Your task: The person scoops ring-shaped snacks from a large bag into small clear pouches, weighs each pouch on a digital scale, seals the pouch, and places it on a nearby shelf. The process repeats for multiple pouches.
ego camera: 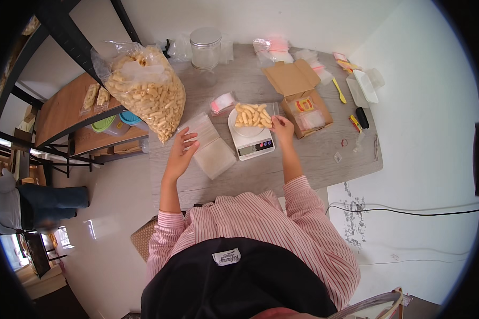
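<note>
My right hand (283, 128) pinches a corner of a small clear plastic bag of curved, pale yellow puffed snacks (252, 115). The bag is over the round plate of a white digital kitchen scale (250, 140); whether its weight rests there I cannot tell. Left of the scale, my left hand (182, 150) is raised with fingers apart, holding nothing. Flat clear plastic bags (212, 149) lie in a stack between that hand and the scale. A large clear bag of similar snacks (149, 93) stands behind my left hand, its top loosely gathered.
An open cardboard box (325, 115) with packets stands right of the scale. Behind are a lidded clear jar (205, 50) and plastic bag bundles (274, 48). A yellow spoon (339, 91) lies at right. Black-framed shelving (70, 107) adjoins the table's left side; a person (44, 201) stands beyond.
</note>
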The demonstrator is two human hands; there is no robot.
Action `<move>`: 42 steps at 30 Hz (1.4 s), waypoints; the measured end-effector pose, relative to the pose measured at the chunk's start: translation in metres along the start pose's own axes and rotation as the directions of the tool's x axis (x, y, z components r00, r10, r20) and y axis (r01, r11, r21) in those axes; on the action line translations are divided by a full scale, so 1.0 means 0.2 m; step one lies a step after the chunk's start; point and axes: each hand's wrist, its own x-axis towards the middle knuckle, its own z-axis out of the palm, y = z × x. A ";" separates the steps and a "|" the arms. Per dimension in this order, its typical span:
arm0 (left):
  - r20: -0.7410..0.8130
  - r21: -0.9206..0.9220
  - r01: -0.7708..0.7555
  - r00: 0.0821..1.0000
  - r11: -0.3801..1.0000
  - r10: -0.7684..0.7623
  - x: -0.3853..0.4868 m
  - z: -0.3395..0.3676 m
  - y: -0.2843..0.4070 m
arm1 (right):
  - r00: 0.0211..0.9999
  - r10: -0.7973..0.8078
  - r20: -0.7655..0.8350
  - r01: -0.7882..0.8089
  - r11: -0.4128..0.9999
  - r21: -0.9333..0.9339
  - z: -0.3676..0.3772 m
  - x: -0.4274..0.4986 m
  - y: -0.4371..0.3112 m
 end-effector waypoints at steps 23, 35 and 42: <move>-0.142 -0.096 -0.036 0.990 0.995 0.022 -0.16 -0.20 0.09 | 0.900 -0.223 -0.374 0.122 0.954 -0.273 -0.14 -0.12 0.13; -0.134 -0.101 -0.069 0.989 0.992 0.055 -0.20 -0.25 0.08 | 0.875 -0.478 0.076 0.453 0.754 -0.476 0.05 -0.18 -0.11; -0.182 -0.037 -0.372 0.915 0.927 0.360 -0.11 -0.02 0.28 | 0.634 -0.606 0.481 0.711 0.701 -0.053 0.38 -0.58 -0.69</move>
